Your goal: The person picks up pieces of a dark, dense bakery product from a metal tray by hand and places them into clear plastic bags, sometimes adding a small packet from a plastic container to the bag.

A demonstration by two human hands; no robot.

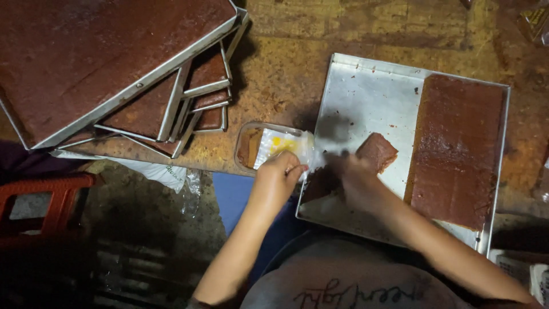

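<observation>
My left hand (278, 174) pinches the edge of a clear plastic wrapper (286, 147) with a yellow print, at the left rim of a metal tray (366, 97). My right hand (357, 180) is blurred and rests on the tray, fingers against a small cut piece of brown slab (376, 151). Whether it grips that piece is unclear. A large brown slab (457, 149) fills the tray's right side. A small clear plastic box (247, 146) lies under the wrapper on the worn wooden table (297, 63).
Several metal trays of brown slab (114, 63) are stacked askew at the table's upper left. A red plastic stool (40, 200) stands on the floor at the left. White plastic bags (160, 171) hang at the table edge. Packets (523, 272) sit at the lower right.
</observation>
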